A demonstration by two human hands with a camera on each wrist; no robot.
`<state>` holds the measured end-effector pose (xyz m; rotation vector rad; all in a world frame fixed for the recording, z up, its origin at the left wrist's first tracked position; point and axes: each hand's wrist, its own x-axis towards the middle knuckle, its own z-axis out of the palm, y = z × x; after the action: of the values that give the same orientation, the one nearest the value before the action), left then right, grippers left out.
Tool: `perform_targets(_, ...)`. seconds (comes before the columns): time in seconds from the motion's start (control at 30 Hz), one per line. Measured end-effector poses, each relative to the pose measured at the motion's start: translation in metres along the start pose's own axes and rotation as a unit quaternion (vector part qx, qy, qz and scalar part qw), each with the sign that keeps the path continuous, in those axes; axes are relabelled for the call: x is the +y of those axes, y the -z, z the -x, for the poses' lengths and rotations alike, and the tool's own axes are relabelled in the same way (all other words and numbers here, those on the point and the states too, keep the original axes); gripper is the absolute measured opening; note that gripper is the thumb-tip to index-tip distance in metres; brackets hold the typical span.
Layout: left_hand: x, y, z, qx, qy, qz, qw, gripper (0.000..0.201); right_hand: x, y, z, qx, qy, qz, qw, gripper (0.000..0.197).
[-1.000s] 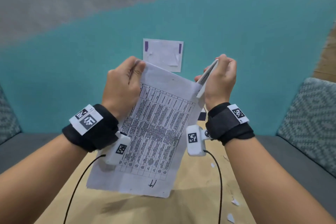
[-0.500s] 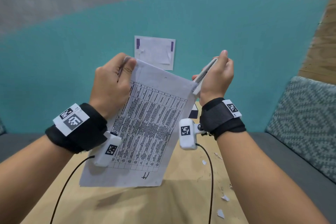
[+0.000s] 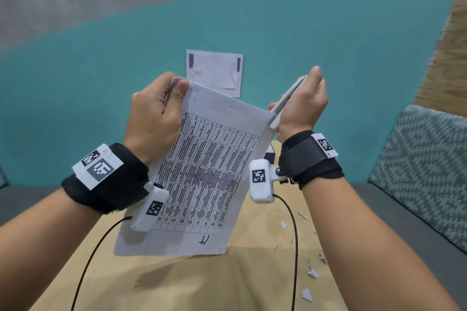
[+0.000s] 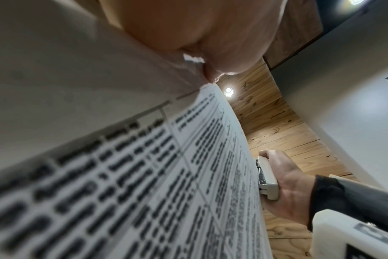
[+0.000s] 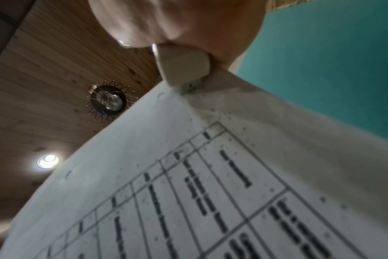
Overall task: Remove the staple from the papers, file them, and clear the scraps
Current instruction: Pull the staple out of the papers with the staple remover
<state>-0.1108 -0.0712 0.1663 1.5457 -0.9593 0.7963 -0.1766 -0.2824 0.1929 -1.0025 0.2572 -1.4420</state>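
Papers (image 3: 202,171) lower, stapler (image 3: 285,102) alongside.

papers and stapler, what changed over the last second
Little changed. The right hand tilted the white stapler a bit more upright at the papers' top right corner. The left hand keeps its grip on the top left corner. Paper scraps stay on the table.

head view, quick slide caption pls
Left hand holds printed papers above a wooden table; right hand grips a stapler at their corner.
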Motion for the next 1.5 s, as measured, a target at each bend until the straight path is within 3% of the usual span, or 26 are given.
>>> perform_targets(0.5, -0.01, 0.002, -0.002, 0.001, -0.012, -0.03, 0.999, 0.037, 0.002, 0.001, 0.001, -0.026, -0.017, 0.021, 0.999, 0.041)
perform_targets(0.63, -0.014, 0.006, -0.007, 0.023, 0.009, -0.036, 0.999, 0.036, 0.009, 0.011, -0.007, 0.035, -0.045, 0.015, 0.998, 0.026)
perform_targets(0.7, -0.016, 0.009, -0.008, 0.032, 0.023, -0.035, 0.999, 0.037, 0.021, 0.02, -0.012, 0.05, -0.066, 0.114, 0.99, 0.022)
perform_targets(0.77, -0.019, 0.012, -0.009, 0.039, 0.032, -0.036, 0.998, 0.037, 0.047, 0.034, -0.011, 0.005, -0.106, 0.239, 0.965, 0.025)
perform_targets(0.83, -0.022, 0.014, -0.011, 0.045, 0.035, -0.043, 0.997, 0.039, 0.074, 0.05, -0.003, -0.087, -0.179, 0.323, 0.925, 0.026)
perform_targets(0.93, -0.026, 0.013, -0.013, 0.052, 0.035, -0.048, 0.997, 0.042, 0.111, 0.077, 0.023, -0.221, -0.298, 0.388, 0.844, 0.017)
perform_targets(1.03, -0.028, 0.012, -0.014, 0.053, 0.031, -0.056, 0.997, 0.042, 0.133, 0.094, 0.055, -0.296, -0.359, 0.423, 0.777, 0.017)
perform_targets(1.17, -0.031, 0.013, -0.015, 0.055, 0.031, -0.07, 0.996, 0.043, 0.151, 0.098, 0.075, -0.374, -0.39, 0.48, 0.691, 0.018)
perform_targets(1.33, -0.035, 0.018, -0.015, 0.067, 0.039, -0.068, 0.995, 0.042, 0.163, 0.101, 0.089, -0.379, -0.45, 0.483, 0.649, 0.016)
perform_targets(1.43, -0.036, 0.018, -0.014, 0.073, 0.041, -0.064, 0.994, 0.043, 0.166, 0.103, 0.094, -0.442, -0.429, 0.524, 0.588, 0.02)
perform_targets(1.5, -0.037, 0.018, -0.014, 0.077, 0.04, -0.063, 0.994, 0.044, 0.168, 0.103, 0.096, -0.484, -0.393, 0.538, 0.567, 0.015)
